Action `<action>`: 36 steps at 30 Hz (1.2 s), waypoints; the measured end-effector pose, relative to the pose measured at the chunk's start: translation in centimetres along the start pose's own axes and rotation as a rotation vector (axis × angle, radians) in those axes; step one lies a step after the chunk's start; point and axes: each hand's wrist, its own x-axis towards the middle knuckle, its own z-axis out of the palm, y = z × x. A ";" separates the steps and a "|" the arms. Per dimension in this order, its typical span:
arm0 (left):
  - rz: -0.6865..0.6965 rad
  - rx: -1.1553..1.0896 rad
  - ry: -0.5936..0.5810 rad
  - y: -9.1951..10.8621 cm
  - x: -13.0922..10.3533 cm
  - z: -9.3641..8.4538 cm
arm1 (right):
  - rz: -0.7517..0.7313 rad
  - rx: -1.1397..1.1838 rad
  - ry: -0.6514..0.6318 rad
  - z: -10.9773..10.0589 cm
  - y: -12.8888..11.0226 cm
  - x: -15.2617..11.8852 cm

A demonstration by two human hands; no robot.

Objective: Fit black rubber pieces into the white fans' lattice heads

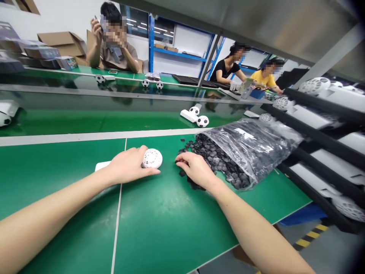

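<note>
White piece, one end round and pierced like latticework | at worktop, 9 o'clock of right hand | left hand: grip wrapped over it | right: fingers bunched by black pieces, hold unclear

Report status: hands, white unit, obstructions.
Left hand on white ball-ended unit. Right hand among loose black pieces. Open plastic bag of them close alongside.

Smooth white plastic marks a pierced, round-headed piece, dull black plastic the small chips and glossy, crinkled clear film their bag, against a green tabletop with soft sheen, a mirror-shiny belt and matt brown cardboard boxes.
</note>
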 end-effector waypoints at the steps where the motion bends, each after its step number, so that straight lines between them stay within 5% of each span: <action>1: 0.008 -0.008 0.002 0.1 -0.1 0.2 | -0.007 -0.002 0.002 0.0 0.0 0.0; 15: 0.041 -0.150 0.047 0.9 -0.4 1.0 | 0.033 0.164 0.081 -0.3 -1.2 -0.3; 28: 0.042 -0.083 0.009 2.2 -0.8 1.4 | -0.111 0.242 0.139 0.1 -1.2 -0.4; 36: 0.083 -0.107 0.091 1.6 -0.8 1.6 | -0.262 0.272 0.188 -0.1 -1.9 -0.6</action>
